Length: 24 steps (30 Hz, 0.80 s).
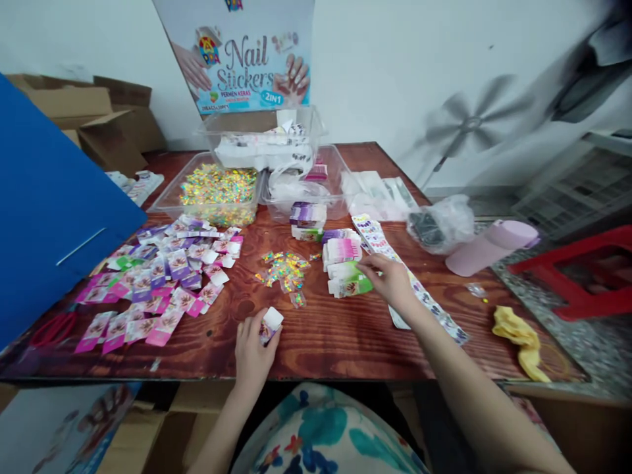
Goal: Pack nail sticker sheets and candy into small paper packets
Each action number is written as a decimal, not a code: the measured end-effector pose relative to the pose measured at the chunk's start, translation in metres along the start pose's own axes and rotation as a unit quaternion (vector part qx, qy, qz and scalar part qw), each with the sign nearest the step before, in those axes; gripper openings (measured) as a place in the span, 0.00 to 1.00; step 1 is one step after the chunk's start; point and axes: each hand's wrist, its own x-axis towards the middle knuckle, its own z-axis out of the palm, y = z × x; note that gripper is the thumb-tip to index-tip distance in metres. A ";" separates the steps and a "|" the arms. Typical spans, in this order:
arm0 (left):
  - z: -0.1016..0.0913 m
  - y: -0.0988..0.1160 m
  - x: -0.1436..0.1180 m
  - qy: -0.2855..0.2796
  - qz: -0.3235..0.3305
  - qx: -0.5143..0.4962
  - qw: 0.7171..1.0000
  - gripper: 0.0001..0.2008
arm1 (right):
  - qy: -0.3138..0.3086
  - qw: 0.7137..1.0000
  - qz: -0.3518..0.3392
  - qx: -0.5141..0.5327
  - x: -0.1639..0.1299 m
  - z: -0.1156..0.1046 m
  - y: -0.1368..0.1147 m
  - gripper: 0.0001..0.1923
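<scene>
My left hand (253, 349) holds a small white-and-pink sticker box (270, 324) near the front edge of the wooden table (336, 342). My right hand (390, 280) reaches to a stack of flat green and pink boxes (345, 266), fingertips touching the green one on top. A long strip of nail stickers (395, 263) lies under my right wrist. Between the hands sits a small heap of shiny wrapped candies (285, 268).
Many filled pink and purple boxes (158, 280) spread over the left of the table. Clear tubs (222, 191) of candies and sticker sheets stand at the back under a Nail Stickers display box (247, 56). A blue board (49, 204) is left; a pink bottle (488, 247), plastic bag and yellow cloth (518, 336) right.
</scene>
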 end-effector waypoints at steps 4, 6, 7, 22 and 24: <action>-0.001 0.002 0.001 -0.019 0.040 0.111 0.993 0.19 | 0.009 0.999 0.022 -0.038 -0.016 -0.025 0.026 0.14; 0.000 0.001 0.001 -0.021 0.056 0.134 0.989 0.20 | 0.033 0.997 0.036 -0.059 -0.026 -0.040 0.034 0.15; 0.000 0.000 0.001 -0.018 0.063 0.141 0.988 0.21 | 0.047 0.996 0.050 -0.065 -0.032 -0.048 0.038 0.15; 0.002 0.001 0.001 -0.006 0.115 0.196 0.974 0.21 | 0.009 0.962 0.223 -0.157 -0.035 -0.073 0.091 0.15; 0.002 0.002 0.001 -0.007 0.120 0.203 0.972 0.21 | -0.011 0.958 0.226 -0.175 -0.013 -0.060 0.092 0.19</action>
